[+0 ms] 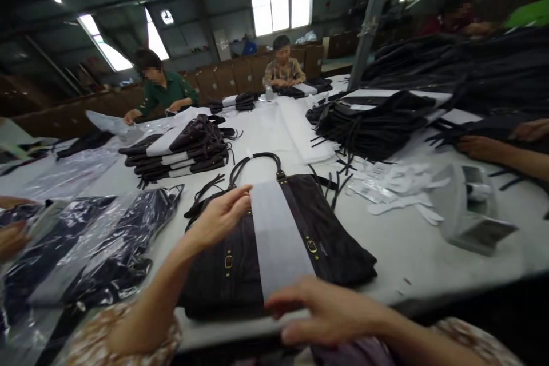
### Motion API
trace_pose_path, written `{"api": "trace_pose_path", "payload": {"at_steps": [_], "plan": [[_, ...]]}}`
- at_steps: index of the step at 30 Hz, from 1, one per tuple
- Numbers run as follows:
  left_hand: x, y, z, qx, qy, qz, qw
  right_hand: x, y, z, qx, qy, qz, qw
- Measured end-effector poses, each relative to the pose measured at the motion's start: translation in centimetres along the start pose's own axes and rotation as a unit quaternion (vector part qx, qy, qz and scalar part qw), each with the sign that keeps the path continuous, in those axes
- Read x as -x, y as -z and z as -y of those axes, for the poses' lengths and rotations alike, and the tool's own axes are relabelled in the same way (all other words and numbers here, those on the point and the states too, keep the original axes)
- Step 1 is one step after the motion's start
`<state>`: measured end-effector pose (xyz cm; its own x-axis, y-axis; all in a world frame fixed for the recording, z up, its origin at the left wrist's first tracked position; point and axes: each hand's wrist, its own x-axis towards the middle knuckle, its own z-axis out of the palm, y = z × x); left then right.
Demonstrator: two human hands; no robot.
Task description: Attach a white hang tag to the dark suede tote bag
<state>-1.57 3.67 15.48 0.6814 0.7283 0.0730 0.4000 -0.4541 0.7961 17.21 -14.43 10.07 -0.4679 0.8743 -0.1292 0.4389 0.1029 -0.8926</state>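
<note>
Head view, one item in hand. My left hand (221, 214) lies on the bag (274, 240) at its far left corner, about 10 o'clock from the bag's middle, fingers together and flat, tips touching the edge of the white band (278, 234); nothing is clamped. My right hand (326, 309) sits at 6 o'clock, at the near end of the band by the table (412, 240) edge, fingers loosely apart and curled over it; I cannot tell whether they pinch it.

Item: bag, dark, flat on the table in front of me, handles (257, 163) pointing to 12 o'clock, band laid lengthwise over its middle.

Done, as I judge: band is on and lies smooth; bag is not yet in a sleeve.

At 9 o'clock: bagged bags (107, 240) in clear plastic, several. At 11 o'clock: stack (180, 148) of banded bags, unsleeved. At 1 o'clock: heap (369, 123) of dark bags without bands. At 3 o'clock: paper tags (394, 183), loose, and another person's forearm (497, 151).

Left, as I judge: sleeving this one, then the stack and the heap.
</note>
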Motion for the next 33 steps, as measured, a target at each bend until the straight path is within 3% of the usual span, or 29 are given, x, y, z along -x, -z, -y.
{"api": "trace_pose_path", "payload": {"at_steps": [3,5,8,11,14,17,20,23,27,30,33], "plan": [[5.7,5.8,3.9,-0.062,0.04,-0.053,0.996,3.8,3.4,-3.1,0.182,-0.057,-0.115,0.975],[9.0,7.1,5.4,-0.094,0.054,-0.059,0.992,5.3,5.0,-7.4,0.315,-0.064,-0.164,0.933],[11.7,5.9,7.2,-0.104,0.097,-0.084,0.986,5.7,5.1,-14.4,0.394,-0.046,-0.175,0.901],[13.2,2.6,10.3,-0.094,0.167,-0.127,0.973,6.1,3.3,-17.7,0.385,-0.071,-0.183,0.902],[14.8,-1.4,14.6,-0.066,0.22,-0.145,0.962,7.3,1.2,-17.1,0.334,-0.096,-0.2,0.916],[16.0,-4.2,18.5,-0.101,0.207,-0.179,0.956,7.9,0.2,-15.5,0.236,-0.132,-0.286,0.919],[16.5,-5.4,20.2,-0.116,0.223,-0.176,0.952,7.4,1.1,-14.6,0.143,-0.192,-0.413,0.879],[17.1,-6.5,19.9,-0.109,0.236,-0.161,0.952,6.6,3.2,-14.2,0.153,-0.245,-0.478,0.83],[17.4,-7.4,18.4,-0.188,0.212,-0.174,0.943,5.5,6.5,-13.5,0.215,-0.306,-0.392,0.841],[16.0,-6.5,16.6,-0.323,0.155,-0.175,0.917,3.3,9.1,-13.3,0.212,-0.328,-0.406,0.826],[13.7,-5.8,14.6,-0.418,0.091,-0.11,0.897,-0.1,11.3,-13.5,0.218,-0.323,-0.429,0.815]]}}
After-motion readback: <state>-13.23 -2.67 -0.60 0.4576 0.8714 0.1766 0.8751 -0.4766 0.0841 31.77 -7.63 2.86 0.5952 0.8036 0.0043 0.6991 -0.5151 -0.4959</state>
